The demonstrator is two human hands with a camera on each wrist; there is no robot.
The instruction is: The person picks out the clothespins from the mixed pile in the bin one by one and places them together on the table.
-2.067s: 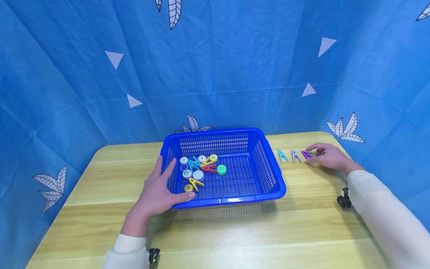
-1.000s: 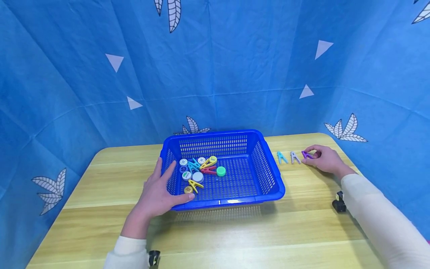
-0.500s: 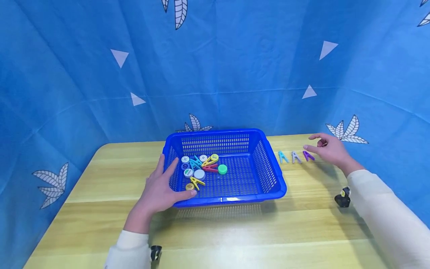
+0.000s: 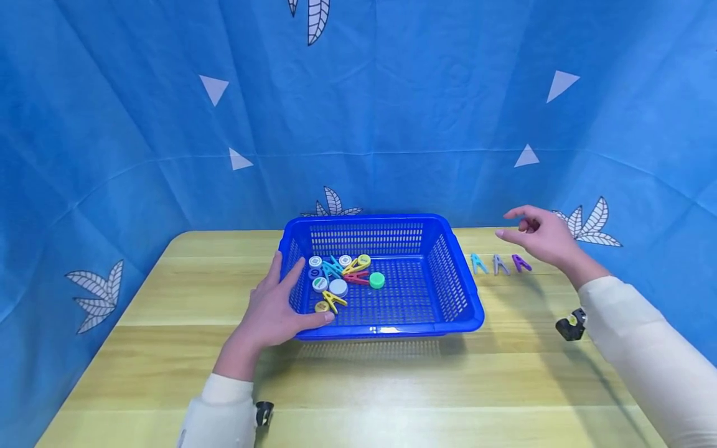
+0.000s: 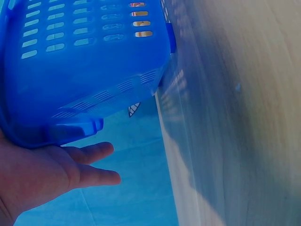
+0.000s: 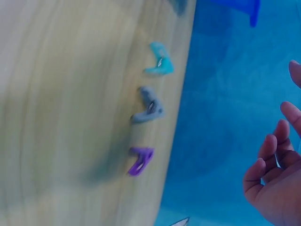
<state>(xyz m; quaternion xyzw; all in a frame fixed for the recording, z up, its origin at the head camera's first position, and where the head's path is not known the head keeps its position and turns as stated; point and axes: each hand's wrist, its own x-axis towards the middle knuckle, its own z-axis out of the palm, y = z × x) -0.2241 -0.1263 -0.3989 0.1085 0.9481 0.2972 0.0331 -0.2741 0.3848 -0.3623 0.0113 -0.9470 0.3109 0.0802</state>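
Note:
My left hand [image 4: 274, 314] rests on the near left corner of a blue plastic basket [image 4: 386, 330], fingers spread and mostly straight, thumb along the front rim. In the left wrist view, two fingers [image 5: 96, 175] stick out straight beyond the basket's rim. The basket holds several bottle caps, such as a green cap [image 4: 377, 280], and clothespins, including a red clothespin [image 4: 357, 277] and a yellow clothespin [image 4: 334, 302]. My right hand [image 4: 543, 235] hovers with loosely bent fingers, holding nothing. Below it lie a light blue clothespin [image 4: 478, 263], a grey clothespin [image 4: 500, 264] and a purple clothespin [image 4: 521, 262] in a row.
The wooden table [image 4: 358, 386] carries the basket and the row of clothespins at its right side. A blue cloth [image 4: 381, 112] with leaf and triangle prints hangs behind and around the table. Each wrist bears a small black device [image 4: 571, 325].
My right hand has let go of the purple clothespin, which now lies beside the grey one, and has risen up and away from it. My left hand stays on the basket.

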